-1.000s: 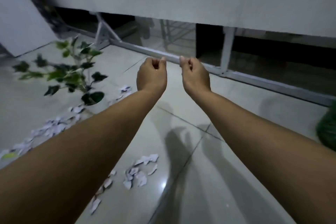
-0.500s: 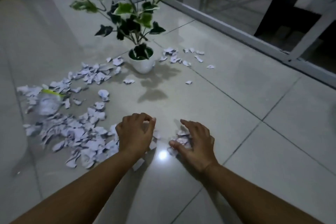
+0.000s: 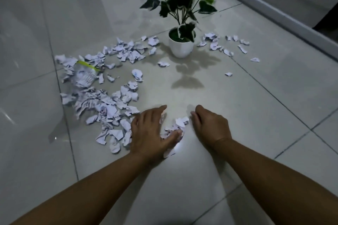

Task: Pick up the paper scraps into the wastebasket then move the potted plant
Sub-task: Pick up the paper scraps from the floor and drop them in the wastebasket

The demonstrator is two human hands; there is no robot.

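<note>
Our left hand (image 3: 149,131) lies flat, fingers spread on paper scraps (image 3: 175,126); right hand (image 3: 210,126) cupped loosely beside them, holding nothing. More scraps at ten o'clock; potted plant (image 3: 181,45) at twelve.

Both bare hands low over the glossy grey tiled floor (image 3: 237,115)

Left hand (image 3: 151,131) lies palm-down, fingers spread; right hand (image 3: 210,126) curls loosely just beside it, knuckles up, both forearms stretched forward.
</note>
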